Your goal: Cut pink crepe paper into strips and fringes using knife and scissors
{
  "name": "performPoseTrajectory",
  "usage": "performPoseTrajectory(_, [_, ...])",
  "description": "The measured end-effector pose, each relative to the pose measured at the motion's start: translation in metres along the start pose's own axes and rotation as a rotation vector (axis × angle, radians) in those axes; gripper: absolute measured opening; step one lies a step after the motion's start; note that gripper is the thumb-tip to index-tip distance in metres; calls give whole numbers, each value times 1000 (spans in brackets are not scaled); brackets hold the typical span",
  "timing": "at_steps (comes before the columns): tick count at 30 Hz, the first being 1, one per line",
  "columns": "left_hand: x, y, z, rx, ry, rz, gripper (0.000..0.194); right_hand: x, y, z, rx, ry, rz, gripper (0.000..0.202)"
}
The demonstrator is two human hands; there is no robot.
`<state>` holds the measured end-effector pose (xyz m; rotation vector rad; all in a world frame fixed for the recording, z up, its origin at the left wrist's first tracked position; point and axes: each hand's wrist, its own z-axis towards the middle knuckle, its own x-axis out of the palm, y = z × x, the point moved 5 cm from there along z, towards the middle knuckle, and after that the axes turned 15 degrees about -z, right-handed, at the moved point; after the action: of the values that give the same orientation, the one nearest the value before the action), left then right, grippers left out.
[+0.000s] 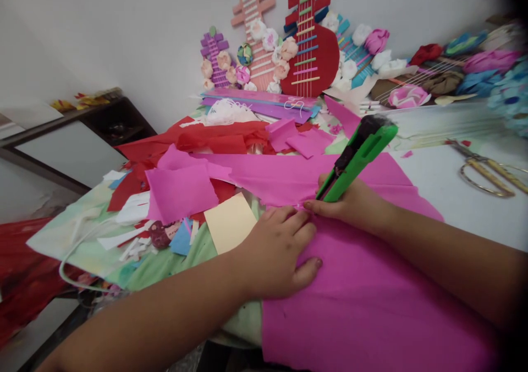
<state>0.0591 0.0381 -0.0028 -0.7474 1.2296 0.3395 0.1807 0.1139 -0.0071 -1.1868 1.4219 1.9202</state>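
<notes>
A large sheet of pink crepe paper [371, 289] covers the front right of the table and hangs toward me. Pressed down on its left part is my left hand [284, 251], flat with the fingers stretched out. My right hand [350, 204] is closed around a green utility knife [357, 157], held upright at a slant with its lower end at the paper. The blade itself is hidden by the fingers. A split in the pink paper runs near the fingertips of both hands. Cut pink pieces [181, 190] lie to the left.
Gold-handled scissors [489, 171] lie on the right. Red crepe paper [223, 138], a cream paper square [231, 223] and paper scraps cover the left side. Decorated paper guitars [307, 58] lean on the wall behind. A white cable [66, 262] hangs over the left edge.
</notes>
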Motion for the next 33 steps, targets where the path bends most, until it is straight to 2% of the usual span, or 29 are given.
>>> performPoseTrajectory(6, [1,-3,0,14,60,14,40,0,1,-1,-8,-16,-5,37])
performPoseTrajectory(13, [2,-3,1,29,57,31,38,-4,-1,1,10,-56,19,40])
performPoseTrajectory(20, [1,-2,1,14,54,26,38,-3,0,-2,1,12,124,40])
performPoseTrajectory(28, [1,-1,1,6,37,17,37,-2,0,-1,9,53,106,39])
performPoseTrajectory(33, [1,-2,2,7,61,15,37,-1,1,0,1,28,46,38])
